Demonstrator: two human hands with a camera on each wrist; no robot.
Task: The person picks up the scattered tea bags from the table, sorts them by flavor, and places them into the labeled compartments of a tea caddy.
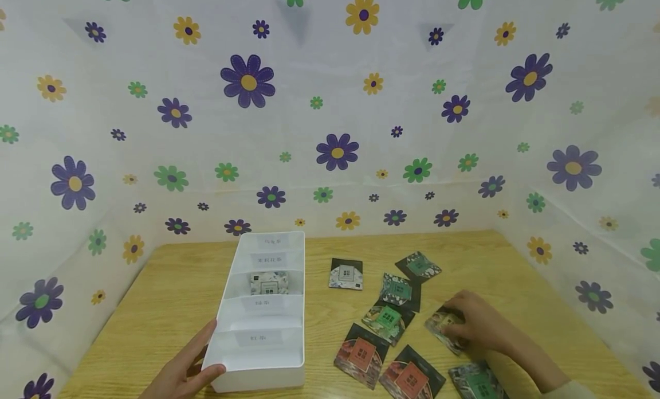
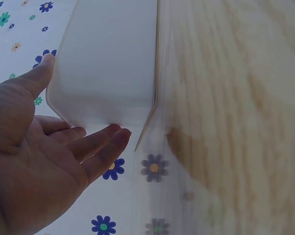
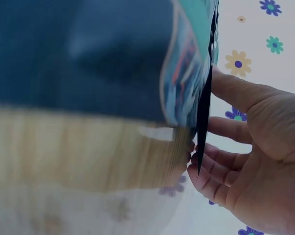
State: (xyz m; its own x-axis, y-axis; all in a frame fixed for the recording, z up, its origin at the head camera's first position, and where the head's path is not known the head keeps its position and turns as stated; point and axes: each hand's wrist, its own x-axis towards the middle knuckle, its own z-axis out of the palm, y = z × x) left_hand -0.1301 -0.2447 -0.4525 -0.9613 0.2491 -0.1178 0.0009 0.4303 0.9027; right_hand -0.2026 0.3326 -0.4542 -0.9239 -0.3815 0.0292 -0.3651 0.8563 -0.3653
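Near the front left, a white divided box (image 1: 258, 378) has paper labels in its compartments. My left hand (image 1: 181, 362) grips its near left corner, thumb on the front rim and fingers along the side; the left wrist view shows the box (image 2: 105, 58) between thumb and fingers. One pale patterned tea bag packet (image 1: 269, 283) lies in the middle compartment. At the right, my right hand (image 1: 476, 324) pinches a black and yellowish tea bag packet (image 1: 442, 325) between thumb and fingers, low over the table. That packet appears edge-on in the right wrist view.
Several other packets lie between box and right hand: a white and black one (image 1: 346, 274), green ones (image 1: 419, 265) at the back, red ones (image 1: 361, 355) in front. A dark green packet (image 1: 478, 382) lies by the right forearm. A flowered cloth (image 1: 335, 118) encloses the wooden table (image 1: 175, 284).
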